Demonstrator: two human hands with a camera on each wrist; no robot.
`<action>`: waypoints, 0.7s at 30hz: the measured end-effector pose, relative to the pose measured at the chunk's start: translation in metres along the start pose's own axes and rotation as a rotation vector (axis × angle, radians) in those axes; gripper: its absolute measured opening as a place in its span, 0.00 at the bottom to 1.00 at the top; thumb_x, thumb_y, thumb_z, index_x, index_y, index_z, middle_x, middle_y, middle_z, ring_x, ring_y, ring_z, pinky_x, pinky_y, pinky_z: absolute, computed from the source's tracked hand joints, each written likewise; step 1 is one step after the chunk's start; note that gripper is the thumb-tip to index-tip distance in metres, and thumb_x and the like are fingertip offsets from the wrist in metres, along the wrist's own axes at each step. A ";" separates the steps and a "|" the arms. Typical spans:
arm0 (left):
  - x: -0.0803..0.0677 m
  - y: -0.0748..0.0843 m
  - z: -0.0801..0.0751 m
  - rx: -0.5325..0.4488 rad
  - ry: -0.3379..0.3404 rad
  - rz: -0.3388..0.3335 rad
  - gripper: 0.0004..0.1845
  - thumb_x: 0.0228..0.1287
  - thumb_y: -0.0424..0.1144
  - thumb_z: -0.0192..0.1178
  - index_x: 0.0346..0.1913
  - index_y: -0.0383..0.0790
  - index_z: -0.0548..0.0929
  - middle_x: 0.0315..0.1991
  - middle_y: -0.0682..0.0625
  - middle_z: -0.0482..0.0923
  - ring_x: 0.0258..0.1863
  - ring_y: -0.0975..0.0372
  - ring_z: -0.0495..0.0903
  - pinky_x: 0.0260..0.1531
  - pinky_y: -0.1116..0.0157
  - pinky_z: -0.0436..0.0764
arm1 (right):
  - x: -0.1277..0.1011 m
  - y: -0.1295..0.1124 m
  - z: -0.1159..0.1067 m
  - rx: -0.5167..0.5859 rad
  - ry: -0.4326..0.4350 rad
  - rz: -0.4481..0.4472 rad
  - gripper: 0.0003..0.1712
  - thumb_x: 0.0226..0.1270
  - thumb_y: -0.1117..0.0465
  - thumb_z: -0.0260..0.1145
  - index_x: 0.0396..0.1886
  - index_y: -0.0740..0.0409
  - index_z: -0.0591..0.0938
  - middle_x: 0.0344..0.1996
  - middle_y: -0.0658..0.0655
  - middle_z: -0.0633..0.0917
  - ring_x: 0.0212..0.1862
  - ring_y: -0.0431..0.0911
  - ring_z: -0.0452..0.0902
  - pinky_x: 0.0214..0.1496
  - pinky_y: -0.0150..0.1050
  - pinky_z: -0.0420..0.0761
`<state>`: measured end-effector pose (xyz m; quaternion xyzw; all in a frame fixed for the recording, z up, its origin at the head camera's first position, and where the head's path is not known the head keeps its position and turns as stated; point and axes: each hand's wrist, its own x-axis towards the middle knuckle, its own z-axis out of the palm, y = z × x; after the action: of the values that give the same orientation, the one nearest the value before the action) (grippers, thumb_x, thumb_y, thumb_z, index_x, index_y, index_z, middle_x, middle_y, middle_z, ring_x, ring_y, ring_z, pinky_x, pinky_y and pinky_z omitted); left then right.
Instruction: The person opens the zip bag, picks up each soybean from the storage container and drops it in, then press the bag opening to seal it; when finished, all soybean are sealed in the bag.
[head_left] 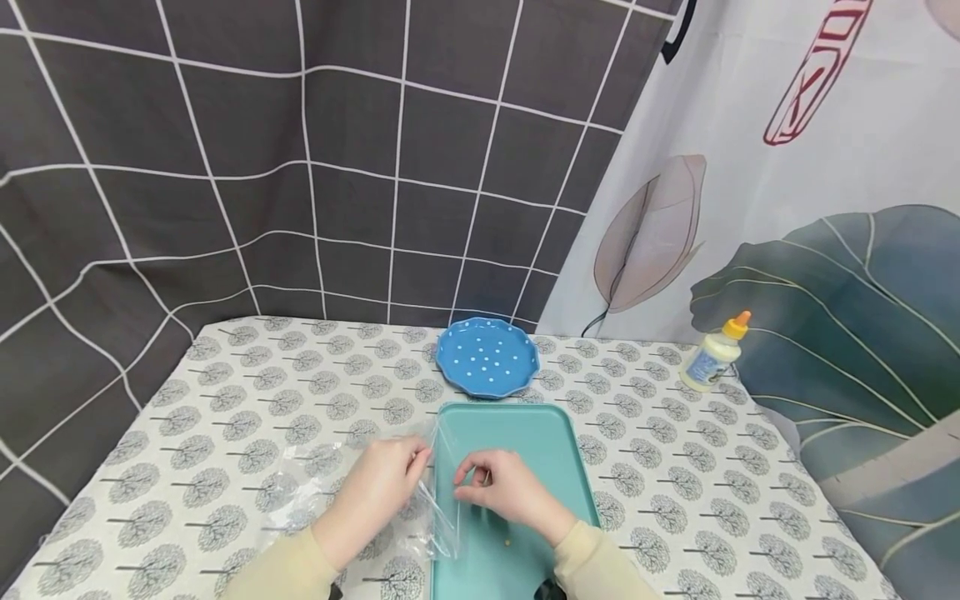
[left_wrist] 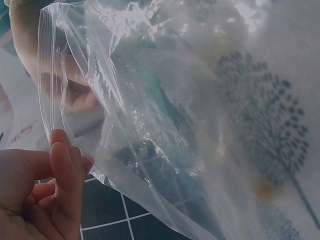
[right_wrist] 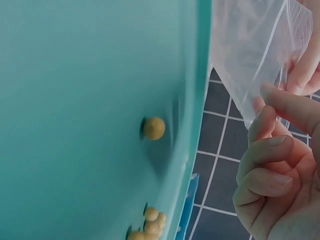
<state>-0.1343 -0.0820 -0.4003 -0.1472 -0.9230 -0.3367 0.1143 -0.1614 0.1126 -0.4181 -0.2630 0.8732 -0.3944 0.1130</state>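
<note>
My left hand [head_left: 386, 471] pinches the zip edge of a clear zip-lock bag [head_left: 442, 521] between thumb and fingers. The bag stands partly over the tray's left side, its mouth toward my right hand [head_left: 506, 487]. That hand hovers above the teal tray [head_left: 543, 442], fingers loosely curled, with a gap between thumb and forefinger and nothing visible in it. In the right wrist view its fingertips [right_wrist: 265, 117] overlap the bag's edge. A round tan soybean [right_wrist: 154, 128] lies on the tray, with several more [right_wrist: 151, 227] clustered nearby. Through the plastic, a blurred tan spot [left_wrist: 265, 190] shows.
Behind the tray sits a blue dotted plate [head_left: 487, 358] with a wavy rim. A glue bottle [head_left: 712, 354] with an orange cap stands at the back right. A tree-print cloth [head_left: 645, 467] covers the table, and a dark grid curtain [head_left: 345, 200] hangs behind it.
</note>
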 end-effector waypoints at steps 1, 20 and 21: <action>0.000 0.000 0.000 -0.005 -0.002 -0.003 0.06 0.65 0.33 0.58 0.33 0.36 0.83 0.15 0.58 0.72 0.08 0.75 0.64 0.11 0.76 0.68 | -0.001 0.001 -0.001 0.002 0.005 0.001 0.05 0.54 0.64 0.72 0.30 0.55 0.83 0.16 0.44 0.74 0.17 0.32 0.65 0.18 0.27 0.69; -0.002 -0.001 0.000 0.046 0.026 0.013 0.04 0.63 0.33 0.60 0.33 0.37 0.84 0.18 0.55 0.77 0.12 0.75 0.64 0.16 0.76 0.70 | -0.017 0.026 -0.025 -0.029 0.053 0.079 0.03 0.57 0.62 0.69 0.31 0.55 0.82 0.18 0.46 0.75 0.18 0.33 0.66 0.20 0.29 0.71; -0.002 -0.001 0.000 0.048 0.025 0.013 0.04 0.63 0.34 0.60 0.33 0.37 0.83 0.18 0.55 0.77 0.12 0.75 0.64 0.15 0.76 0.70 | -0.018 0.028 -0.026 -0.039 0.058 0.083 0.03 0.58 0.62 0.69 0.31 0.55 0.82 0.17 0.46 0.75 0.18 0.34 0.66 0.21 0.29 0.71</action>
<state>-0.1326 -0.0834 -0.4012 -0.1465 -0.9283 -0.3155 0.1314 -0.1676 0.1542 -0.4216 -0.2172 0.8939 -0.3796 0.0986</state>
